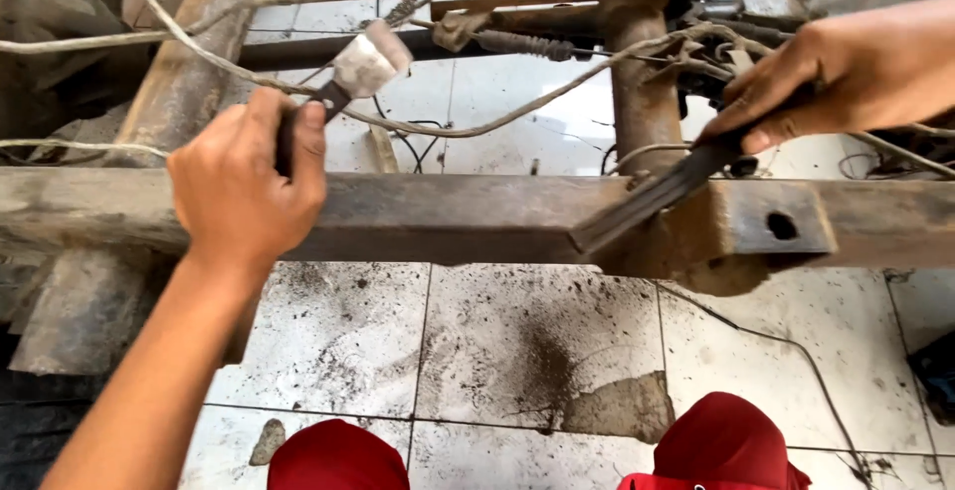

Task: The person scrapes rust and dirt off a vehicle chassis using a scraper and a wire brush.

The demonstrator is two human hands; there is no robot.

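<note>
Our left hand [244, 187] is closed around the dark handle of a hammer [363, 64], whose pale metal head is raised above the rusty cross beam [448, 216]. Our right hand [846, 77] grips a flat dark chisel [652, 196]; its lower end appears to touch the beam's front face, just beside a rusty bracket [766, 221] with a hole. Loose wires [517, 107] hang behind, over the dirty tiled floor [497, 341].

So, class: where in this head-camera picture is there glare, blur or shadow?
Head view: daylight glares off the white floor tiles behind the rusty beam; the hammer in the left hand looks slightly soft; the flat tool under the right hand lies in shade.
</note>
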